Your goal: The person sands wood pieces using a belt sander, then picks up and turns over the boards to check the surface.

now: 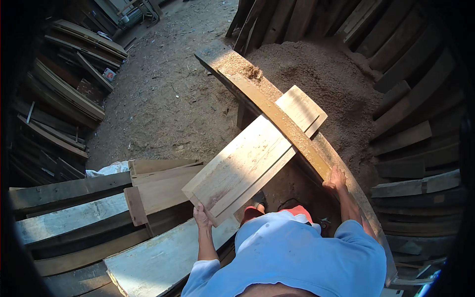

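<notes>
A pale wooden board [242,161] with a slit along its right side slants across a long narrow bench [217,52]. A long yellowish wooden bar [277,116] crosses over it, and the board's far end [299,106] shows beyond the bar. My left hand [201,216] grips the board's near end at its left corner, thumb on top and the other fingers partly hidden below. Over at the near end of the bar, my right hand [336,179] is closed on it; some fingertips are hidden.
Sawdust [316,69] is heaped beyond the bench. Dark planks [420,94] lean along the right, and more stacked boards [69,89] stand at far left. At near left lie wooden pieces [158,183] and a whitish plank [163,252]. Debris dots the dirt floor [163,99].
</notes>
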The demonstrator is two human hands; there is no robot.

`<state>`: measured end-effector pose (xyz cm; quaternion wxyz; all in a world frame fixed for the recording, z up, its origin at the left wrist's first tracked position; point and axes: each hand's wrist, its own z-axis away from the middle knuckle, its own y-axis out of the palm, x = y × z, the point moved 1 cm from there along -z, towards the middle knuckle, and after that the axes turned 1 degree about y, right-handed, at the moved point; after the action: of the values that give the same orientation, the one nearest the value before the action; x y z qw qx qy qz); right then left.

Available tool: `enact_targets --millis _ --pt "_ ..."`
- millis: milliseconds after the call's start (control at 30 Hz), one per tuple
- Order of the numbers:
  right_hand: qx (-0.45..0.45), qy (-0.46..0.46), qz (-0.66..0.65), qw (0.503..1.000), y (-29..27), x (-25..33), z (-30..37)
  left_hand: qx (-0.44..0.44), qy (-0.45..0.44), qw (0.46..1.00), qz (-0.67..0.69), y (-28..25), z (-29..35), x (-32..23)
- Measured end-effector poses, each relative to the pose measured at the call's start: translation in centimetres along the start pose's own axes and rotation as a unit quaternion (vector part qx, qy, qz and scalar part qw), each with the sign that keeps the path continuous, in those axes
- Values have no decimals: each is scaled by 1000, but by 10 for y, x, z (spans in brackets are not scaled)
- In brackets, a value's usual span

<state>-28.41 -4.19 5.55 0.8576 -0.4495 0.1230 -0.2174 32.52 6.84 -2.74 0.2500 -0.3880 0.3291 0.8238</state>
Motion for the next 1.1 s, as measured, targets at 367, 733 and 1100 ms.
enact_targets --millis 367,733,1100 --pt "-28 -5 -10 1000 -11 5 3 12 45 996 70 280 -195 67" --pt "-166 -64 -65 982 32 -1 -8 24 -11 997 74 386 -239 66" --pt "-159 -155 -129 967 24 -11 -21 28 -2 998 60 391 -234 65"
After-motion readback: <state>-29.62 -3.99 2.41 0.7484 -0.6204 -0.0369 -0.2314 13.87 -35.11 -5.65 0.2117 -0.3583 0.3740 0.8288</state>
